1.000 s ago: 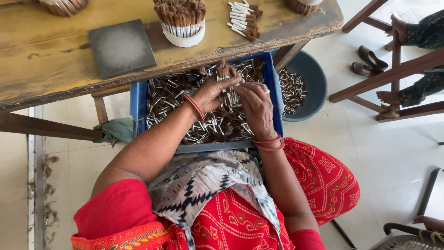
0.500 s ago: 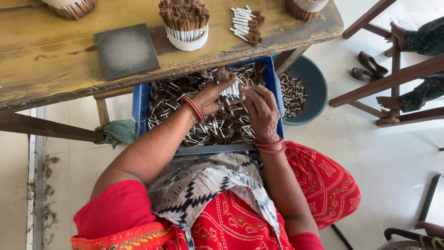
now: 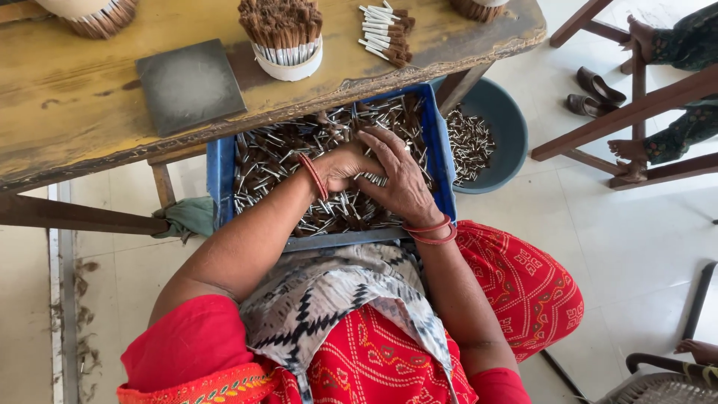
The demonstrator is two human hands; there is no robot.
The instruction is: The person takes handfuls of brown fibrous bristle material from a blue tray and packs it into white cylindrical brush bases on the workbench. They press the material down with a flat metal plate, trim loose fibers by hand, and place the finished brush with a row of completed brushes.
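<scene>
Head view, hands: two, both the person's own, set close together over the middle of the frame.
Left hand (image 3: pixel 340 166): its grip is curled shut around a small bunch of the sticks, knuckles up; one red bangle (image 3: pixel 313 176) sits on its wrist.
Right hand (image 3: pixel 400 176): lies flat, fingers spread and pressed down onto the heap, touching the left hand; two red bangles (image 3: pixel 429 230) ring its wrist.
Sticks in the crate (image 3: pixel 278 153): too many to count, a loose tangled heap of short thin sticks, pale silvery at one end and dark brown at the other, lying in every direction.
Blue crate (image 3: pixel 221 173): one, rectangular, plastic, at the centre of the frame, partly tucked under the front edge of the desk and resting against the person's lap.
Desk (image 3: pixel 67 112): one, worn yellowish wood, across the top of the frame.
Grey slab (image 3: pixel 190 86): one, flat and square, upper left on the desk.
White cup of sticks (image 3: pixel 286 34): one in full view at top centre, sticks packed upright, brown ends up; two more bundles are cut off by the top edge, one upper left, one upper right.
Loose bundle (image 3: pixel 385 34): one small pile lying flat on the desk, right of the cup.
Grey basin (image 3: pixel 502 127): one, round, on the floor to the right of the crate, holding more of the same sticks.
Sandals (image 3: pixel 594 93): two, upper right on the floor, beside a wooden frame and another person's feet.
</scene>
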